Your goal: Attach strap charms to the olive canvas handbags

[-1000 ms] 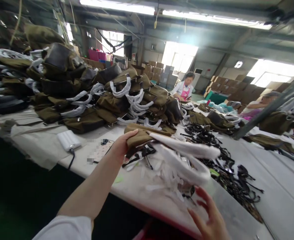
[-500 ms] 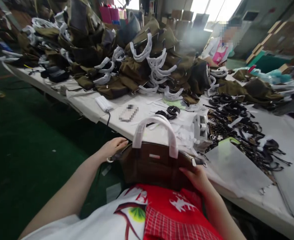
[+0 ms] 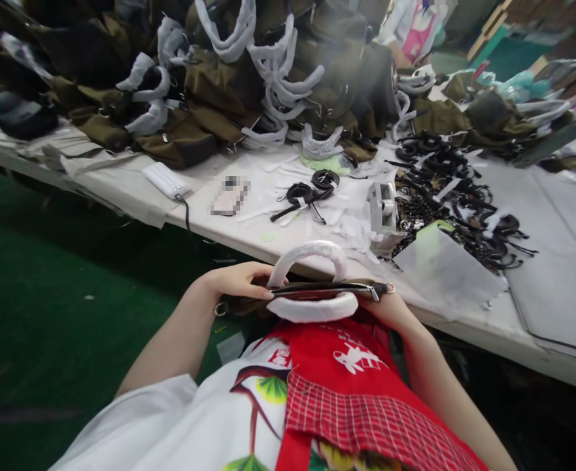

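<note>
A dark brown handbag (image 3: 312, 292) is held against my red apron, seen from above along its zipped top. Its two handles are wrapped in white; one handle (image 3: 312, 252) stands up on the far side, the other (image 3: 312, 307) lies toward me. My left hand (image 3: 243, 280) grips the bag's left end, thumb and fingers closing on the top edge near the zip. My right hand (image 3: 386, 307) is at the right end, below the zipper pull (image 3: 374, 294); its fingers are hidden behind the bag.
A white table (image 3: 248, 239) runs in front. On it lie a phone (image 3: 229, 195), a white power bank (image 3: 164, 180), coiled black straps (image 3: 312, 190), a heap of black straps (image 3: 444, 190) and piled olive bags (image 3: 209, 85). Across the table stands a person in a pink apron (image 3: 419, 33).
The bag has tipped so its zipped top faces up, and the near handle has come into view. My left hand has moved inward over the top edge. My view has tilted down.
</note>
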`<state>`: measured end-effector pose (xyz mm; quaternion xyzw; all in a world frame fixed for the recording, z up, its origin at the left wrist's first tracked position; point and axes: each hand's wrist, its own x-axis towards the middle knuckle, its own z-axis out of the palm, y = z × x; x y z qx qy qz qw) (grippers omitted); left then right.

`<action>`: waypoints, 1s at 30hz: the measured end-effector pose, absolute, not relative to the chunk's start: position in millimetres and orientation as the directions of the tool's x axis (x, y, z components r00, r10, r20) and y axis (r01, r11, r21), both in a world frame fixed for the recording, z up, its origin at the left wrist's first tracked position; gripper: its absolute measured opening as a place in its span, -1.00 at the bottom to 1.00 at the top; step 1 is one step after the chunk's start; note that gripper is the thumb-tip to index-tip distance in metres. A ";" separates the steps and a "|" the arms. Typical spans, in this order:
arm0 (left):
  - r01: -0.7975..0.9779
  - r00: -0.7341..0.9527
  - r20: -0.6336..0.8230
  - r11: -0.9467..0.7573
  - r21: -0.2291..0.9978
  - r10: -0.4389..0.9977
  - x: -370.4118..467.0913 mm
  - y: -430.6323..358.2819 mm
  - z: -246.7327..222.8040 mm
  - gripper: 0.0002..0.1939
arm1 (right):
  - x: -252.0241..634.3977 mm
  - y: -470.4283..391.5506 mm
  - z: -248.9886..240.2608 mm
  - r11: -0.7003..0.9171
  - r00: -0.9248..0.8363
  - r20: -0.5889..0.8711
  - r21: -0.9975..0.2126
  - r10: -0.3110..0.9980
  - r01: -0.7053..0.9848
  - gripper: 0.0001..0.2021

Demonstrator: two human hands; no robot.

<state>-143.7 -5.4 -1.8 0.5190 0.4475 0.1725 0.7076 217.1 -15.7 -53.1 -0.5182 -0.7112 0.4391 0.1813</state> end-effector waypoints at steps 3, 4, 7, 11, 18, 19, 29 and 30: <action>0.264 0.514 -0.495 0.420 0.869 0.701 -138.6 -10.1 -3.1 -0.63 | 229.6 -19.6 -44.2 0.131 -0.356 -0.217 -0.663 0.909 0.738 -0.73; 0.268 0.504 -0.496 0.417 0.868 0.707 -136.8 -10.7 -6.5 -0.65 | 234.7 -22.3 -38.3 0.128 -0.307 -0.214 -0.590 0.927 0.797 -0.76; 0.255 0.482 -0.463 0.387 0.886 0.744 -130.5 -8.8 -20.6 -0.74 | 243.3 -29.1 -16.3 0.057 -0.071 -0.008 -0.506 0.997 0.860 -0.78; 0.274 0.424 -0.477 0.392 0.878 0.770 -121.4 -4.0 -29.8 -0.84 | 227.6 -22.3 -1.7 0.103 0.116 0.222 -0.777 0.968 0.621 -0.72; 0.374 0.400 -0.414 0.267 0.888 0.818 -109.1 -6.3 -21.2 -0.80 | 193.4 -1.7 -17.5 -0.064 -0.542 -0.374 -0.861 0.753 0.504 -0.66; 0.387 0.414 -0.402 0.242 0.890 0.817 -106.9 -6.7 -22.1 -0.80 | 189.2 -2.1 -16.8 -0.019 -0.608 -0.412 -0.838 0.679 0.546 -0.67; 0.383 0.247 -0.190 0.084 0.920 0.950 -86.8 -1.2 -30.1 -0.82 | 106.6 -41.6 -0.4 0.425 -0.889 -0.139 -0.839 0.437 0.340 -0.71; 0.347 0.177 -0.200 0.129 0.929 0.964 -87.1 0.6 -32.2 -0.84 | 102.4 -47.1 -2.8 0.414 -0.913 -0.140 -0.858 0.382 0.305 -0.72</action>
